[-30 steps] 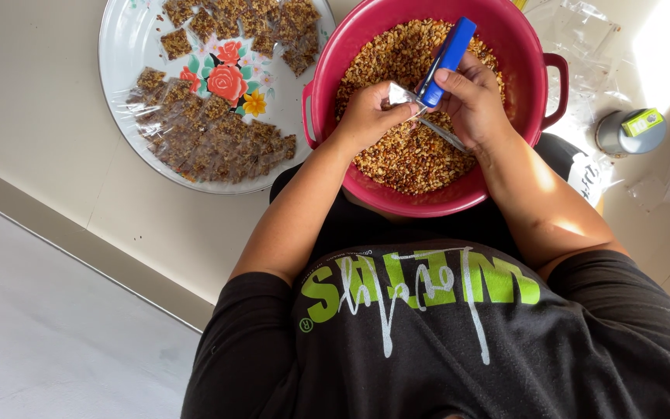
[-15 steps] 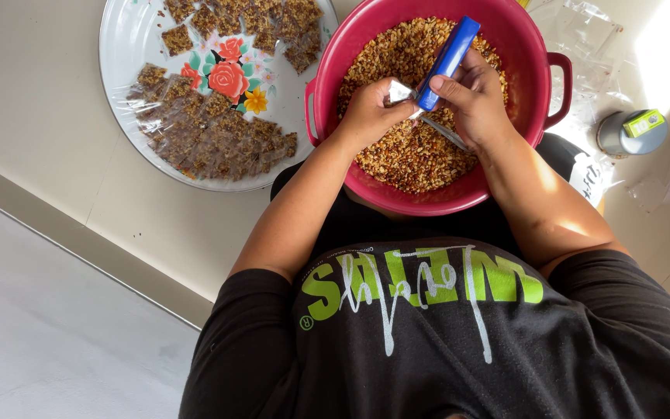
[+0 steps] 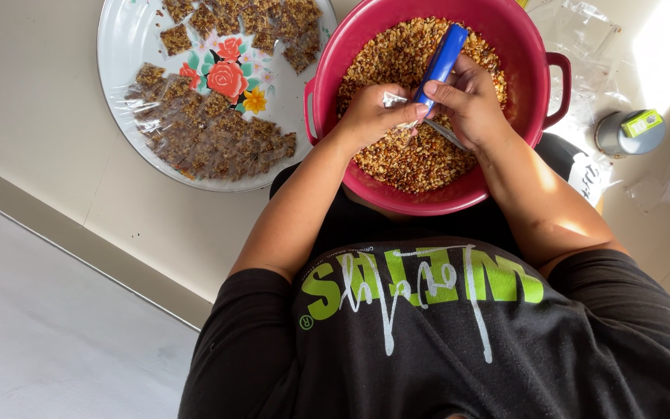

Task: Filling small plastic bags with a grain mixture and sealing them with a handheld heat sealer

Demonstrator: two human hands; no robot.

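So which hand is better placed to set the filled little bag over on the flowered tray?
Probably the left hand: it pinches the small clear bag and is nearer the flowered tray. The right hand grips the blue-handled tool over the red basin.

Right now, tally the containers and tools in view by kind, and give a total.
Red bowl of chopped mix: 1
Round floral tray bearing filled packets: 1
Blue-handled tool, held in the right hand: 1
Small clear bag, pinched by the left hand: 1
Small grey container: 1
Total: 5
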